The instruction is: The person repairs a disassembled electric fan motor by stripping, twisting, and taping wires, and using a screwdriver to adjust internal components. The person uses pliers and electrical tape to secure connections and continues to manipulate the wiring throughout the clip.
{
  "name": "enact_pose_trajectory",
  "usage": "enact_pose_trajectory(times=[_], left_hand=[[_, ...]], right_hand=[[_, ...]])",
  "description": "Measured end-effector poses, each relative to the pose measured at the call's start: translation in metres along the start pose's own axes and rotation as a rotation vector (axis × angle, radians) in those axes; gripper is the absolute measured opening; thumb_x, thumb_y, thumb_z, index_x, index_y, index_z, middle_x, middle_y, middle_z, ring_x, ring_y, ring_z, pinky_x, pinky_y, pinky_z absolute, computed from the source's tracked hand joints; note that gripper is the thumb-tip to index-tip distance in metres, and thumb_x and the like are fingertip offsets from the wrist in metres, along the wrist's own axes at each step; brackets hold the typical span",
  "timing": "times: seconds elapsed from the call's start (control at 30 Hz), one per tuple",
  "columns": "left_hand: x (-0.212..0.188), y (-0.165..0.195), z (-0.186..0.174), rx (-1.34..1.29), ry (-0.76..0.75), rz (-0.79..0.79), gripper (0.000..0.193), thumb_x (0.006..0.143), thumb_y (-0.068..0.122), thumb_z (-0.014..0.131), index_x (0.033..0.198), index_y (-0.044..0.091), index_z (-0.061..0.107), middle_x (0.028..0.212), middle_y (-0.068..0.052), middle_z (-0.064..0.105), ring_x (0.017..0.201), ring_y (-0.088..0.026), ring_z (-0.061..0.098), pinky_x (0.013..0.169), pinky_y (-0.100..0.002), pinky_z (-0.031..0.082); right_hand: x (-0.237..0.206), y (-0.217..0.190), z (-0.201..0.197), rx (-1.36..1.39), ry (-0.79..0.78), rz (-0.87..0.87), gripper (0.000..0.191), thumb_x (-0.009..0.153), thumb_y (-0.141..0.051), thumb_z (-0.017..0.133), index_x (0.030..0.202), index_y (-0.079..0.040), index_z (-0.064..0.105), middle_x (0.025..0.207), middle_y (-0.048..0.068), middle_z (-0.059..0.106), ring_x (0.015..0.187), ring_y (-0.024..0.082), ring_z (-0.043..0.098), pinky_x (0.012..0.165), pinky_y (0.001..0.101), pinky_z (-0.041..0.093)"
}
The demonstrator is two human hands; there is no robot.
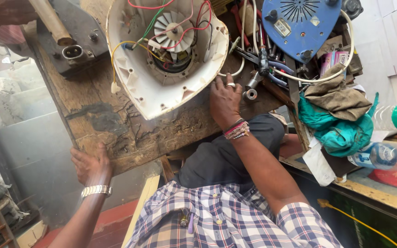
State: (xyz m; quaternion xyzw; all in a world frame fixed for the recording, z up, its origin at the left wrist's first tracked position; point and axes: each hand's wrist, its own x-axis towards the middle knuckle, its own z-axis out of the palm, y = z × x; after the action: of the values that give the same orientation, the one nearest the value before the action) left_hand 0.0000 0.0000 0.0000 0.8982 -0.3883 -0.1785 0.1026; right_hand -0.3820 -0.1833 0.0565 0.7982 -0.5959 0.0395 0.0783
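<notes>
Open housing [161,69] lies on the board [111,124], tools [263,59] to its right.
</notes>
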Motion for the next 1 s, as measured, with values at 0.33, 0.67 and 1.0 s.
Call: enact_pose_trajectory(times=[0.33,0.67,1.0], left_hand=[[-0.002,-0.002,0.004,0.033,0.045,0.018,0.102,0.102,0.066,0.051,0.158,-0.012,0.019,0.155,-0.042,0.033,0.139,-0.055,0.039,0.11,-0.058,0.035],[-0.015,0.018,0.001,-0.094,0.021,-0.085,0.093,0.101,0.064,0.046,0.159,-0.004,0.024,0.153,-0.032,0.042,0.137,-0.05,0.045,0.112,-0.057,0.037],[-0.048,0.079,0.006,-0.338,0.274,0.915,0.056,0.103,0.035,0.064,0.145,0.004,0.044,0.138,-0.02,0.056,0.134,-0.033,0.051,0.113,-0.05,0.043]], right_hand=[[0.055,-0.016,0.019,0.259,0.289,-0.122,0.033,0.09,-0.01,0.06,0.12,0.0,0.066,0.122,0.02,0.067,0.126,0.039,0.056,0.117,0.0515,0.034],[0.045,0.002,0.008,0.619,0.288,-0.053,0.015,0.09,-0.005,0.065,0.102,-0.001,0.072,0.1,0.019,0.072,0.097,0.039,0.066,0.088,0.0474,0.056],[-0.03,-0.002,-0.022,0.903,0.203,0.164,0.022,0.093,-0.003,0.072,0.113,-0.006,0.065,0.098,0.012,0.069,0.085,0.026,0.07,0.076,0.0398,0.057]])
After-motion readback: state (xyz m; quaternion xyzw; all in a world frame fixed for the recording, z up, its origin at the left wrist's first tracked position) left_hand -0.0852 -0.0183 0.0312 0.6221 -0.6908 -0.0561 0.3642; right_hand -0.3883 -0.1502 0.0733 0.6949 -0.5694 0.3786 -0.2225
